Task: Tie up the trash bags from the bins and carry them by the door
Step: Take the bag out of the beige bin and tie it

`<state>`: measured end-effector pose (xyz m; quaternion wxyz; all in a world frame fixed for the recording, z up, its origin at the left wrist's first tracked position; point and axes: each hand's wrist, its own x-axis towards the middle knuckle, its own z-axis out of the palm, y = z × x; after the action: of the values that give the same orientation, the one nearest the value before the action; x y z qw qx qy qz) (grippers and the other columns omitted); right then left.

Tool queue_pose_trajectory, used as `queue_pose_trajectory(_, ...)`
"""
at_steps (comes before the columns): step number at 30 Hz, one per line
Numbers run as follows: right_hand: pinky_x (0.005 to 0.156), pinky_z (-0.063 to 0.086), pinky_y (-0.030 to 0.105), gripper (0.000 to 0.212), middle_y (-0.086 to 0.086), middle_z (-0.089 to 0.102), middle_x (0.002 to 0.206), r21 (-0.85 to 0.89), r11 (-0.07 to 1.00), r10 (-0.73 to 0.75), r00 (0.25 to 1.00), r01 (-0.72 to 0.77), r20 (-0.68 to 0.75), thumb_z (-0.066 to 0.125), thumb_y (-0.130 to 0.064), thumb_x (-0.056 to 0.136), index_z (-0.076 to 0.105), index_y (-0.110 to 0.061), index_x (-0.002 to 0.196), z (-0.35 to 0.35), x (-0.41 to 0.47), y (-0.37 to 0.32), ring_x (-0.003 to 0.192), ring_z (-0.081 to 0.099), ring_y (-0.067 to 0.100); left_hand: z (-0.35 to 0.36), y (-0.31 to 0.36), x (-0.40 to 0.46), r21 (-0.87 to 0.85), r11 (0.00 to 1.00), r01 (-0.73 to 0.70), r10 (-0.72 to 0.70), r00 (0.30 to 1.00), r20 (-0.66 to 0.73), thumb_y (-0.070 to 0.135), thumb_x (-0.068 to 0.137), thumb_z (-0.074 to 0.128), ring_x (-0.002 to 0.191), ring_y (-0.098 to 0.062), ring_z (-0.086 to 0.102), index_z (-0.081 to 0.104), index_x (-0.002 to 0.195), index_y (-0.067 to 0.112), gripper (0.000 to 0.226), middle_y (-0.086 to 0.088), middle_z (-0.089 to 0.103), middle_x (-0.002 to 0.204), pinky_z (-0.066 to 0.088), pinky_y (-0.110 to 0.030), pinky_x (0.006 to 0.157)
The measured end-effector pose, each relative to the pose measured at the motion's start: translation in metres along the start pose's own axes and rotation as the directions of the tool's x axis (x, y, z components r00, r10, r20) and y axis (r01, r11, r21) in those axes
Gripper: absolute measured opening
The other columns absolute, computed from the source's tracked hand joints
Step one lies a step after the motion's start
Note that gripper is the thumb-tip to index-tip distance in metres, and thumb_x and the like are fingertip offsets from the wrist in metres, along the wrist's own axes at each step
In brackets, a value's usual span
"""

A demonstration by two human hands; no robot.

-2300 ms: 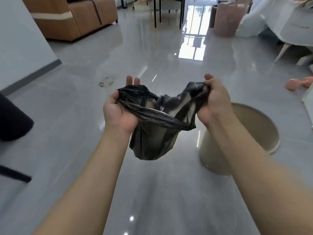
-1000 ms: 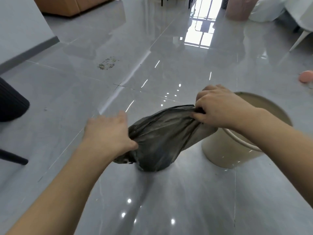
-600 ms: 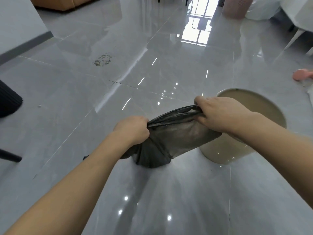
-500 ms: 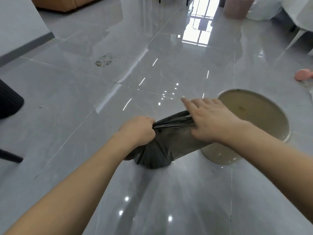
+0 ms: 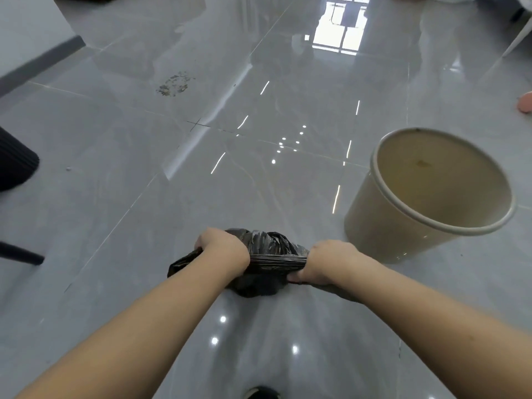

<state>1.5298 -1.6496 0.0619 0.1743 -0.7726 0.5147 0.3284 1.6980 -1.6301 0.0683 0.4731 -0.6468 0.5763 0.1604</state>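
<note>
The black trash bag (image 5: 260,263) rests on the grey tiled floor (image 5: 144,197), directly in front of the person and just left of the beige bin (image 5: 426,197), which stands unlined with its opening tilted toward the camera. The left hand (image 5: 223,251) is curled tight around one gathered end of the bag's mouth; a loose tail of plastic protrudes past its outer side. The right hand (image 5: 322,264) is likewise closed around the opposite end. Between the two fists a twisted band of plastic runs taut across the top of the bag, with crumpled film bunched behind it. The hands pull in opposite directions, which appears intended to cinch a knot; whether the knot is complete cannot be determined. Keeping the bag body on the floor supports its weight during tying. Carrying the bag to the door is not yet done. A dark object (image 5: 14,162) stands at the left edge of the view.
</note>
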Motion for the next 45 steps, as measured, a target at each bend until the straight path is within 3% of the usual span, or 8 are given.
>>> queue_pose_trajectory(6, 0.081, 0.048, 0.034, 0.045, 0.01, 0.065, 0.07, 0.351, 0.917, -0.089, 0.761, -0.19, 0.643, 0.057, -0.053, 0.088, 0.055, -0.008, 0.092, -0.001, 0.021, 0.003, 0.065, 0.061, 0.027, 0.025, 0.001, 0.029, 0.089, 0.981, 0.172, -0.178, 0.982, 0.058, 0.034, 0.086, 0.047, 0.13, -0.041, 0.034, 0.044, 0.138, 0.021, 0.054, -0.013, 0.043, 0.142, 0.027, -0.065, 0.1)
queue_pose_trajectory(12, 0.055, 0.027, 0.024, 0.052, -0.005, 0.027, 0.044, 0.467, 0.868, -0.225, 0.704, -0.17, 0.674, 0.05, -0.058, 0.09, 0.066, -0.01, 0.1, 0.002, 0.022, -0.002, 0.052, 0.028, 0.016, 0.056, -0.011, 0.041, -0.521, 0.843, 0.135, -0.025, 0.977, 0.213, 0.011, 0.083, 0.042, 0.067, -0.025, 0.064, 0.065, 0.104, 0.009, 0.032, -0.009, 0.063, 0.078, 0.051, -0.029, 0.061)
queue_pose_trajectory(15, 0.048, 0.026, 0.021, 0.05, -0.008, 0.024, 0.041, 0.621, 0.756, -0.356, 0.667, -0.206, 0.655, 0.047, -0.057, 0.092, 0.068, -0.013, 0.086, -0.004, 0.021, 0.004, 0.044, 0.025, 0.012, 0.062, -0.009, 0.049, -0.678, 0.73, 0.09, -0.016, 0.993, 0.114, 0.012, 0.086, 0.042, 0.094, -0.03, 0.065, 0.063, 0.114, 0.007, 0.035, -0.013, 0.067, 0.107, 0.052, -0.033, 0.074)
queue_pose_trajectory(22, 0.065, 0.04, 0.024, 0.029, -0.007, 0.042, 0.051, 0.963, -0.248, -0.398, 0.918, -0.102, -0.005, 0.06, -0.038, 0.087, 0.047, -0.02, 0.068, -0.045, 0.029, 0.048, 0.052, 0.041, 0.009, -0.02, -0.039, 0.056, -0.961, -0.185, -0.204, -0.11, 0.976, -0.187, 0.0, 0.087, 0.038, 0.061, -0.023, 0.052, 0.058, 0.087, 0.005, 0.021, -0.012, 0.058, 0.08, 0.041, -0.025, 0.052)
queue_pose_trajectory(26, 0.079, 0.045, 0.03, 0.042, -0.006, 0.048, 0.051, 0.911, -0.41, -0.345, 0.932, -0.042, -0.112, 0.051, -0.042, 0.095, 0.041, -0.02, 0.06, -0.049, 0.033, 0.055, 0.06, 0.057, 0.013, -0.03, -0.042, 0.047, -0.872, -0.123, -0.474, -0.317, 0.851, -0.419, 0.006, 0.068, 0.036, 0.082, -0.025, 0.061, 0.058, 0.095, 0.02, 0.037, -0.007, 0.064, 0.092, 0.053, -0.04, 0.071)
queue_pose_trajectory(35, 0.066, 0.037, 0.026, 0.057, 0.011, 0.063, 0.077, 0.951, 0.222, -0.033, 0.974, -0.213, 0.226, 0.056, -0.04, 0.093, 0.043, -0.017, 0.044, 0.045, 0.034, 0.037, 0.061, 0.052, 0.017, 0.072, 0.023, 0.065, -0.991, -0.104, 0.081, 0.169, 0.984, 0.063, 0.009, 0.078, 0.05, 0.043, -0.016, 0.039, 0.051, 0.089, 0.005, 0.012, -0.01, 0.051, 0.063, 0.029, -0.021, 0.042)
queue_pose_trajectory(41, 0.058, 0.034, 0.026, 0.049, -0.001, 0.048, 0.046, 0.928, 0.342, 0.069, 0.989, -0.15, 0.134, 0.056, -0.033, 0.094, 0.044, -0.014, 0.05, 0.06, 0.033, 0.03, 0.057, 0.046, 0.02, 0.095, 0.013, 0.065, -0.962, -0.041, 0.271, 0.815, 0.566, 0.124, 0.047, 0.066, 0.063, 0.049, -0.01, 0.018, 0.063, 0.105, 0.01, 0.053, 0.004, 0.027, 0.055, 0.014, -0.02, 0.042)
queue_pose_trajectory(45, 0.053, 0.028, 0.027, 0.052, -0.004, 0.042, 0.041, 0.831, 0.541, 0.106, 0.99, -0.133, 0.09, 0.051, -0.046, 0.092, 0.048, -0.018, 0.049, 0.059, 0.036, 0.038, 0.052, 0.038, 0.019, 0.096, 0.013, 0.069, -0.926, -0.272, 0.262, 0.888, 0.439, -0.136, 0.056, 0.076, 0.052, 0.048, -0.009, 0.016, 0.063, 0.116, 0.003, 0.067, 0.007, 0.023, 0.053, 0.015, -0.02, 0.041)
